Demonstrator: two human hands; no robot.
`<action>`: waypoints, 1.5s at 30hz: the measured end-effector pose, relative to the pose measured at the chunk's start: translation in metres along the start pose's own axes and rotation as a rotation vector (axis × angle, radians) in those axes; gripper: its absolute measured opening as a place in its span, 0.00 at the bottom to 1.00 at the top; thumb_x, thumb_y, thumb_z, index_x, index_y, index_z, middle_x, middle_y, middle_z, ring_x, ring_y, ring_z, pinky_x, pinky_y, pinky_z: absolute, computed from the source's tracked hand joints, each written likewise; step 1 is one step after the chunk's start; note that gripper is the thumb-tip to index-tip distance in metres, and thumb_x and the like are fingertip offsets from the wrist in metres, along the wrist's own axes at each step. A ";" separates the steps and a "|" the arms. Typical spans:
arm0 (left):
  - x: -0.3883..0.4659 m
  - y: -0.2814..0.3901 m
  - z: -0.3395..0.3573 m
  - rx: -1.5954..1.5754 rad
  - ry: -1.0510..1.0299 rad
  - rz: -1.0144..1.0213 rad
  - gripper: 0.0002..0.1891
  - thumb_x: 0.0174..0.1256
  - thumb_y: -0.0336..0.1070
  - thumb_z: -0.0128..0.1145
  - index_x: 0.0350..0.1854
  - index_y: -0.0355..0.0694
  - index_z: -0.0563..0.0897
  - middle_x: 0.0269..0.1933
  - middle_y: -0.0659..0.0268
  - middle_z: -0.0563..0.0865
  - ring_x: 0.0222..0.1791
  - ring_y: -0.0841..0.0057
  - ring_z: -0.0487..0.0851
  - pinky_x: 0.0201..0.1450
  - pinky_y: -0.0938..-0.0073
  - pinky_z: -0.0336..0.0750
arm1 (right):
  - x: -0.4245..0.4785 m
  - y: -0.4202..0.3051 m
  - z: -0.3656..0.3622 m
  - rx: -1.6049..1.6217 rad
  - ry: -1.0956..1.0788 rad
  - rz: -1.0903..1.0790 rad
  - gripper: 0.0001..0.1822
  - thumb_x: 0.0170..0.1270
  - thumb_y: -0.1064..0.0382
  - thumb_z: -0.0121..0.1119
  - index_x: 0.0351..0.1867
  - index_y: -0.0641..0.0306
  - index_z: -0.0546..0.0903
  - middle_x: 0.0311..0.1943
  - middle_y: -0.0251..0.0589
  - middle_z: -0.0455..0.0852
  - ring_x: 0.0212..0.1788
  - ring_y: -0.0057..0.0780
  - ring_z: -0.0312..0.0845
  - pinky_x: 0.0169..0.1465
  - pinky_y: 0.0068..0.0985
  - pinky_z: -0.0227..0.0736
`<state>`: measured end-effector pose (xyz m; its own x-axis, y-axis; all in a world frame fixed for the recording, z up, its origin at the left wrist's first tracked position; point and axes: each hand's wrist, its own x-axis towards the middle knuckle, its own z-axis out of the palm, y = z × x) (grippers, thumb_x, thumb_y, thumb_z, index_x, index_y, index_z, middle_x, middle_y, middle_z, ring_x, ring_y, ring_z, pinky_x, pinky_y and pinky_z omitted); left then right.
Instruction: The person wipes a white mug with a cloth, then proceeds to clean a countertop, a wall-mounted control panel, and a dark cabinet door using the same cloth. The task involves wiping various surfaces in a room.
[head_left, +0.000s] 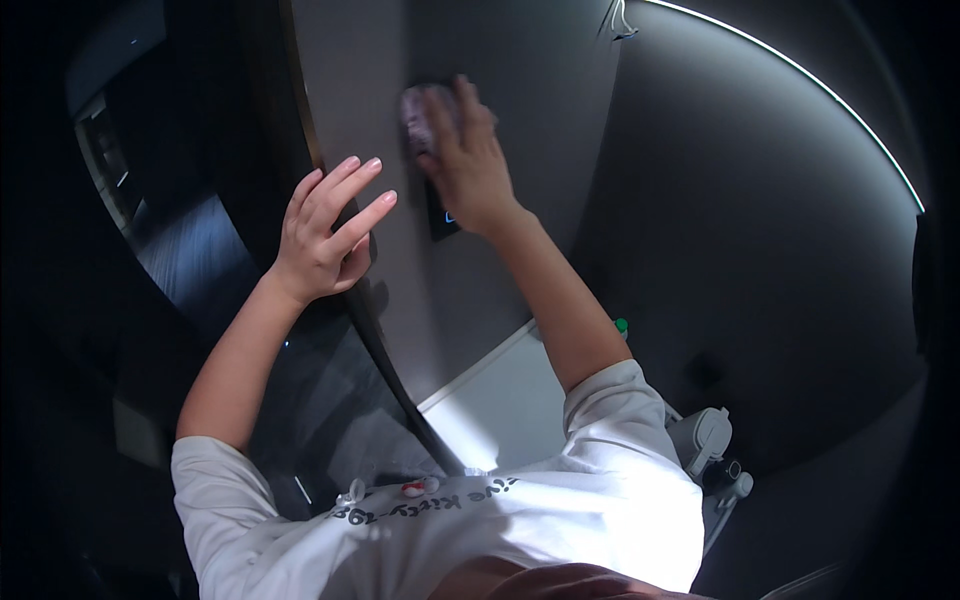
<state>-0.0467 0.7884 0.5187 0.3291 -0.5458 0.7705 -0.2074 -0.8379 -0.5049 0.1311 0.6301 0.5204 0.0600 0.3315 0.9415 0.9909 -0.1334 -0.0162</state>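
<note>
My right hand (476, 176) lies over a crumpled, pinkish-grey cloth (418, 124) against a grey wall (480, 285). Motion blurs the fingers and the cloth. Just below that hand, a black panel (444, 223) with a small blue light shows on the wall, its upper part hidden. My left hand (326, 236) has its fingers apart and holds nothing. It is near the wall's dark left edge (367, 330); whether it touches that edge I cannot tell.
Dark glossy glass (202, 255) stands at the left. Below the wall is a white surface (495, 397), with a green cap (621, 325) behind my right arm. A lidded light-grey container (709, 435) sits lower right. Loose wires (621, 26) hang near a light strip (817, 84).
</note>
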 end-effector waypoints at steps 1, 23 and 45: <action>0.000 -0.002 0.000 0.038 -0.067 0.014 0.27 0.56 0.30 0.53 0.62 0.50 0.76 0.66 0.55 0.75 0.69 0.60 0.70 0.74 0.58 0.54 | -0.002 0.018 -0.002 0.004 0.026 0.053 0.40 0.64 0.64 0.58 0.77 0.49 0.54 0.76 0.58 0.44 0.75 0.62 0.48 0.74 0.49 0.50; 0.002 -0.019 0.029 -0.101 0.093 0.304 0.13 0.41 0.36 0.52 0.31 0.46 0.84 0.34 0.72 0.86 0.38 0.78 0.84 0.57 0.67 0.61 | 0.083 -0.031 -0.002 0.036 0.039 -0.420 0.39 0.61 0.65 0.59 0.75 0.52 0.60 0.75 0.54 0.55 0.75 0.62 0.48 0.74 0.50 0.46; 0.049 -0.043 0.001 0.151 -0.014 0.215 0.15 0.40 0.42 0.53 0.33 0.46 0.83 0.47 0.65 0.84 0.53 0.71 0.79 0.58 0.65 0.62 | -0.019 0.260 -0.029 -0.314 0.774 0.837 0.20 0.52 0.60 0.73 0.46 0.58 0.82 0.43 0.44 0.78 0.46 0.41 0.78 0.51 0.37 0.72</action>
<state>-0.0204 0.7981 0.5779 0.3050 -0.7105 0.6342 -0.1343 -0.6913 -0.7100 0.3836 0.5617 0.5081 0.4808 -0.6080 0.6318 0.5980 -0.2995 -0.7434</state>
